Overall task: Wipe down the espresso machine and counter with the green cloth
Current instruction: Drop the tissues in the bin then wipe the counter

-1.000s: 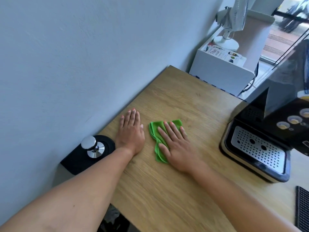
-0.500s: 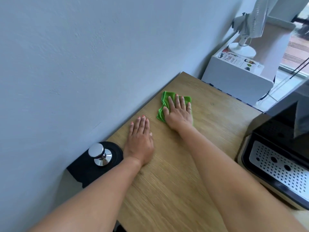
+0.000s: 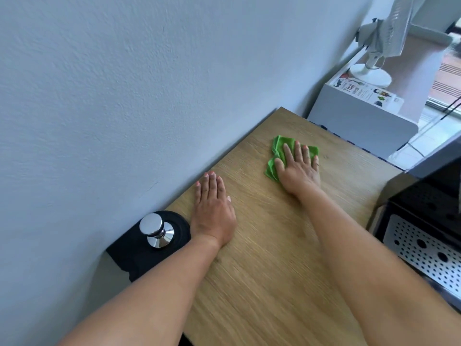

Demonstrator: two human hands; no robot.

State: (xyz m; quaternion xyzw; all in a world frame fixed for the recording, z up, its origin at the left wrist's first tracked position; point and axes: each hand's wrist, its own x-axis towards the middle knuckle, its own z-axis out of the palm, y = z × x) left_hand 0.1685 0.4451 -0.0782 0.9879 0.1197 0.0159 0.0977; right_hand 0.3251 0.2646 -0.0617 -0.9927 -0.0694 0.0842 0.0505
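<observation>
A big pale wall (image 3: 124, 96) fills the left side. The wooden counter (image 3: 269, 283) runs along it and touches it all down its left edge. At the right edge sits the black espresso machine (image 3: 429, 203). Only part of it shows: a dark body and a silver tray full of holes. Past the far end of the counter stands a white cabinet (image 3: 361, 121) with a white fan (image 3: 374, 61) on top.

A black mat (image 3: 124, 253) lies at the near left corner of the counter, against the wall. The left hand (image 3: 212, 211) lies flat on the wood just beside the mat. Its fingers are straight and close together, and it holds nothing. The right hand (image 3: 299, 168) lies flat on the green cloth (image 3: 277, 146) with its fingers a little spread and presses it down.

The cloth is bunched in folds. It lies on the far part of the counter, near the wall and well apart from the espresso machine. A shiny metal tamper (image 3: 156, 231) stands upright on the mat.

I think the counter is being wiped now, up at its far end. The wood looks the same all over, so I cannot tell which parts are done. The cloth is not touching the machine, and I cannot tell if it has had its wipe. It may be left to do.
</observation>
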